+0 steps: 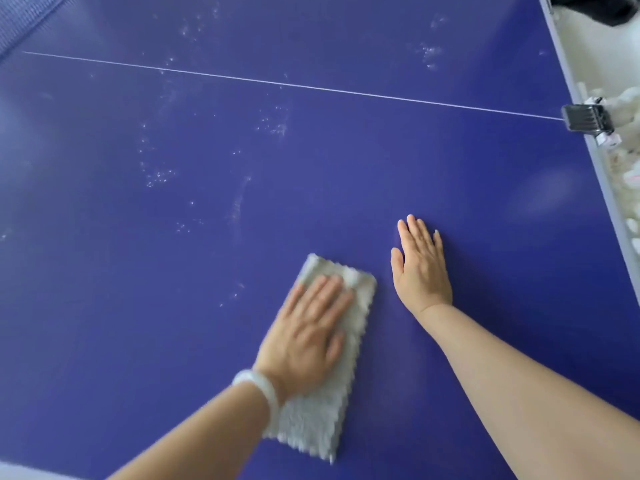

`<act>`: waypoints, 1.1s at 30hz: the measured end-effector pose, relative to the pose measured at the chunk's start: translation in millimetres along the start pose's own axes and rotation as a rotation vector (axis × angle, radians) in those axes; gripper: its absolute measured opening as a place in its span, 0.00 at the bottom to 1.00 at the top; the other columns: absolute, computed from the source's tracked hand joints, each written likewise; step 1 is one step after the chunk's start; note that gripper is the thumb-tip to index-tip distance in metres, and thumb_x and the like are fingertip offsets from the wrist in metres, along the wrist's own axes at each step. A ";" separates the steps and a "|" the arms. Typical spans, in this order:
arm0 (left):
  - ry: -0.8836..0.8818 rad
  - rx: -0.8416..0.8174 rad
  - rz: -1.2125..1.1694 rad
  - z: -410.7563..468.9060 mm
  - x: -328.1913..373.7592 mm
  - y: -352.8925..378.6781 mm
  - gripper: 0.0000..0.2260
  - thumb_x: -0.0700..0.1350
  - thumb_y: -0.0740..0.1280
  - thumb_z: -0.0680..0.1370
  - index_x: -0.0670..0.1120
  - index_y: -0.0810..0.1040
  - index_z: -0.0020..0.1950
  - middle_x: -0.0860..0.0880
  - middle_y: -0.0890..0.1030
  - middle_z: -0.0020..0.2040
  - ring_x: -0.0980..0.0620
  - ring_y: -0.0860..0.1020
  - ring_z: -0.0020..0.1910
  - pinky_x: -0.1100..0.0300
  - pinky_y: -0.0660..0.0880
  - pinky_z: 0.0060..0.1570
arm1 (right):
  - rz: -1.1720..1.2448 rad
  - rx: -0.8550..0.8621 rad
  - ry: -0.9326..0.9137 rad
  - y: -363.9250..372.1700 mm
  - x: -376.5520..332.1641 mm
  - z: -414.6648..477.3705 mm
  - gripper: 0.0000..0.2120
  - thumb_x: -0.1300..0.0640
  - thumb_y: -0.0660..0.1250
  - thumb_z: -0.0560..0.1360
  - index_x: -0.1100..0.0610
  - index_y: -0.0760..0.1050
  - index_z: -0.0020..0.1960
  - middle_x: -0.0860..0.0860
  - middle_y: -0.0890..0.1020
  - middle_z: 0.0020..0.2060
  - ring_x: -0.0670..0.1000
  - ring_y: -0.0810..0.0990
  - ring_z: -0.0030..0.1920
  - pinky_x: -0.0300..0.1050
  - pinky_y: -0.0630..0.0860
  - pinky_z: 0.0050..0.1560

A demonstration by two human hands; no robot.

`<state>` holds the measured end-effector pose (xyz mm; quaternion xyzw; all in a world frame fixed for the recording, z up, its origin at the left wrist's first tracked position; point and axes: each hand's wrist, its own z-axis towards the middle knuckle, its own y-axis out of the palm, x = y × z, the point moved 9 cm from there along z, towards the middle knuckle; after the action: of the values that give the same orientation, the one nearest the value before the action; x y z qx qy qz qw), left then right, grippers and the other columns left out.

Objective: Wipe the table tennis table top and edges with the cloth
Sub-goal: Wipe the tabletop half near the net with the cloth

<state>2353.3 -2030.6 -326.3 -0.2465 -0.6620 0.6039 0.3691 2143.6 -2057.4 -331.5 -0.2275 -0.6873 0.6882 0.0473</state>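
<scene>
The blue table tennis table top (346,161) fills the view, with white dust specks scattered over its left and middle part. A folded white fluffy cloth (311,414) lies flat on it near the bottom centre. My left hand (308,334) presses flat on the cloth with straight fingers; it looks motion-blurred and wears a pale bangle at the wrist. My right hand (420,265) rests flat on the bare table just right of the cloth, fingers straight and together.
A thin white line (277,84) crosses the table from left to right. The table's grey right edge (602,168) carries a black clamp (585,120). Beyond that edge lies a pale floor with white clutter. The net (24,15) shows at the top left.
</scene>
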 end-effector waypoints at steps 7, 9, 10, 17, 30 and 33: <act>-0.438 0.049 -0.033 24.8 -70.1 -12.2 0.28 0.56 0.47 0.81 0.51 0.52 0.82 0.52 0.50 0.82 0.52 0.44 0.80 0.48 0.44 0.78 | 0.006 -0.053 0.083 3.1 -13.8 -64.9 0.28 0.48 0.48 0.85 0.59 0.50 0.81 0.55 0.53 0.81 0.53 0.48 0.81 0.55 0.41 0.80; -0.465 0.043 -0.025 24.6 -68.9 -11.9 0.28 0.55 0.47 0.82 0.51 0.50 0.82 0.51 0.48 0.82 0.52 0.43 0.80 0.49 0.42 0.78 | 0.047 0.016 0.103 5.9 -18.6 -104.3 0.27 0.50 0.50 0.85 0.59 0.54 0.81 0.55 0.55 0.80 0.53 0.51 0.81 0.56 0.43 0.80; -0.489 0.037 -0.021 23.2 -64.4 -10.8 0.28 0.54 0.47 0.82 0.51 0.48 0.82 0.51 0.46 0.82 0.51 0.42 0.80 0.48 0.41 0.78 | 0.081 0.061 0.113 5.6 -18.1 -116.1 0.26 0.52 0.53 0.85 0.60 0.57 0.80 0.55 0.58 0.80 0.54 0.53 0.81 0.57 0.45 0.80; -0.123 0.004 -0.065 -28.4 78.2 16.2 0.27 0.53 0.52 0.83 0.48 0.52 0.81 0.48 0.53 0.81 0.48 0.46 0.80 0.44 0.49 0.77 | 0.091 0.070 0.101 5.9 -16.7 -116.0 0.26 0.51 0.57 0.84 0.58 0.61 0.79 0.55 0.60 0.79 0.53 0.54 0.80 0.57 0.47 0.80; -0.676 0.116 -0.038 -75.2 -33.2 -6.8 0.28 0.52 0.50 0.82 0.47 0.50 0.81 0.47 0.48 0.82 0.47 0.44 0.80 0.45 0.42 0.78 | -0.019 0.083 0.119 8.6 -19.5 -116.6 0.29 0.46 0.56 0.82 0.59 0.60 0.79 0.56 0.59 0.80 0.55 0.54 0.80 0.59 0.46 0.80; -0.294 0.055 -0.062 -62.5 79.2 16.0 0.28 0.52 0.52 0.81 0.47 0.54 0.81 0.46 0.54 0.81 0.47 0.47 0.80 0.43 0.47 0.78 | 0.005 0.074 0.112 8.2 -17.9 -116.7 0.29 0.46 0.55 0.83 0.58 0.59 0.79 0.55 0.57 0.80 0.54 0.51 0.81 0.58 0.43 0.80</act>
<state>2352.5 -1928.5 -327.0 -0.1248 -0.6994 0.6398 0.2931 2205.7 -1956.7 -329.3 -0.2656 -0.6569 0.6996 0.0924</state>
